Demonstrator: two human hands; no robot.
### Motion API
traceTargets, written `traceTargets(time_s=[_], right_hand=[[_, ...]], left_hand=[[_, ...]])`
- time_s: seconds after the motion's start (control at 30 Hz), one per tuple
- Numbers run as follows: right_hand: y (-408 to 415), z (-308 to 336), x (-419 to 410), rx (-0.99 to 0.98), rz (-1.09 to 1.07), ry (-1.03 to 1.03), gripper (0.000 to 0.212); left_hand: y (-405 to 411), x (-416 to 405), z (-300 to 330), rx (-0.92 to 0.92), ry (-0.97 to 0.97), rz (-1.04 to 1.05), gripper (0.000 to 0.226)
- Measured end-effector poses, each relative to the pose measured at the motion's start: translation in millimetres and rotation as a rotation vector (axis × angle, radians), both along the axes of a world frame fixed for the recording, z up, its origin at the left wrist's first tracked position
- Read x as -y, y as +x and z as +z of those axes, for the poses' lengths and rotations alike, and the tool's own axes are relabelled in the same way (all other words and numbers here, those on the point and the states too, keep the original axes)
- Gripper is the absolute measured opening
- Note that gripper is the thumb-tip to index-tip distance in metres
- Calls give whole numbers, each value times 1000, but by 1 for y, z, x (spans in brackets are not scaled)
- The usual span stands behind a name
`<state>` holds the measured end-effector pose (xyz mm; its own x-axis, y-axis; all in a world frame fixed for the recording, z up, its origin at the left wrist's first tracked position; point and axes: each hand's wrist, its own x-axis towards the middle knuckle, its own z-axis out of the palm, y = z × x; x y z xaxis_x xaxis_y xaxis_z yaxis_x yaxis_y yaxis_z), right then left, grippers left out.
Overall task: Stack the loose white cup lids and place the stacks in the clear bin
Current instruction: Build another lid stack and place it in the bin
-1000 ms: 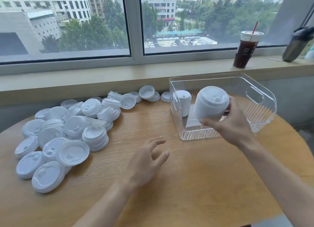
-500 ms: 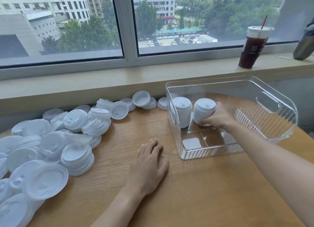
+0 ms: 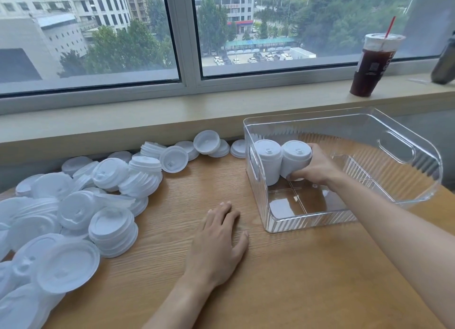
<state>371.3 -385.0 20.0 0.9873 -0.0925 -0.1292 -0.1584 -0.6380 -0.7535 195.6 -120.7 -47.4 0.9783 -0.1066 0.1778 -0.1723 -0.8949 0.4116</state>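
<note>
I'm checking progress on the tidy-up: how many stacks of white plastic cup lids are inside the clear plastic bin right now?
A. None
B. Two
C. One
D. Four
B: two stacks of white plastic cup lids stand side by side at the left end of the clear plastic bin, the left stack free-standing and the right stack gripped by the right hand.
</note>
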Motion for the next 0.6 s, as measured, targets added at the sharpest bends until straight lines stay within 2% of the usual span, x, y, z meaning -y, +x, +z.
traceTargets(time_s=[0.13,0.2,0.43,0.5,0.6], right_hand=[[-15,6,2,-27,-71,-39,113],[-32,10,3,43,-125,-58,110],[-135,20,-30,530,-76,155,35],[-164,17,-48,579,-38,198,22],[-199,6,-74,601,35,225,14]], left_hand=[[0,0,0,-2,-30,0,58],[1,-1,0,-7,-46,3,58],[-14,-7,4,25,-98,26,50],[-24,-11,5,38,-101,39,48],[-46,-24,4,68,-100,74,45]])
